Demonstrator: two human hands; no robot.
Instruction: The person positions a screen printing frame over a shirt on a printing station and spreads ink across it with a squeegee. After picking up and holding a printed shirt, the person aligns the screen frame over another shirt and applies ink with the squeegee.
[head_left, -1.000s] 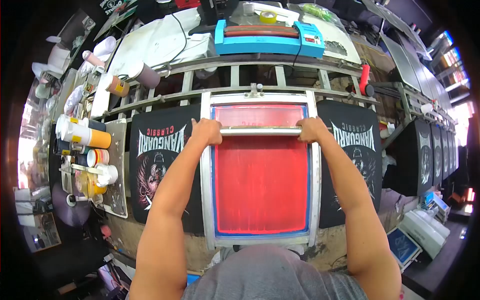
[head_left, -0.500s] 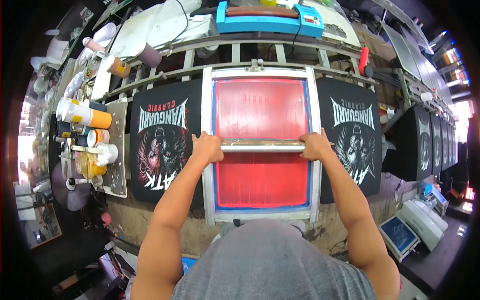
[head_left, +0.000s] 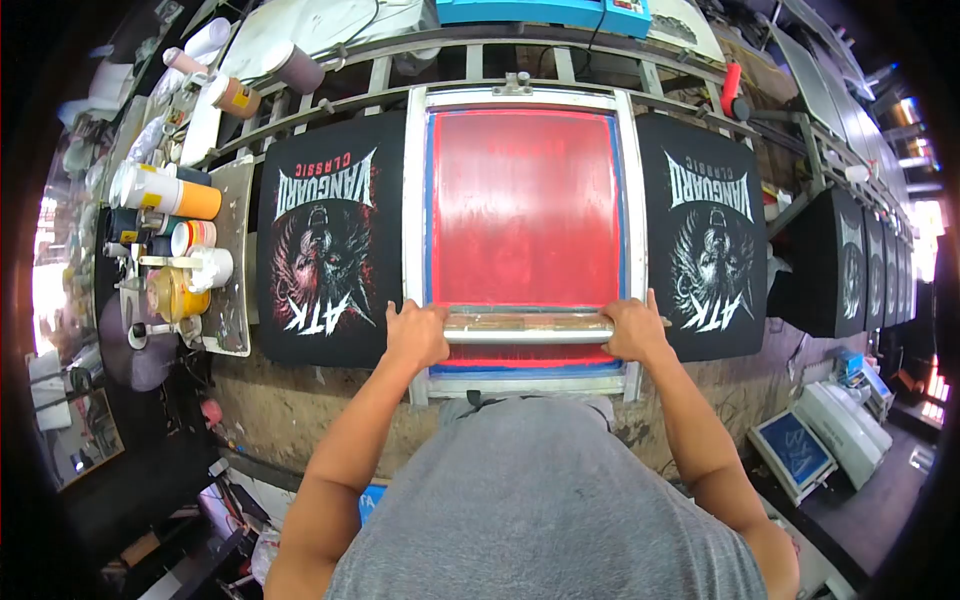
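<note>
A silver squeegee bar lies across the lower part of a red screen mesh. My left hand grips the bar's left end, and my right hand grips its right end. Around the mesh runs a metal frame with blue tape along its inner edge. Faint lettering shows through the red near the top. Left of the frame lies a black shirt printed in white and red. To the right is another black shirt, printed in white and grey.
Ink containers crowd a metal tray at the left. A metal rail runs behind the frame, with a blue machine beyond it. A red-handled tool is at the back right. More black shirts hang farther right.
Both hands have drawn the squeegee down the mesh toward my body, from near the top to near the bottom. The view has tilted downward, so the frame and shirts appear higher.
</note>
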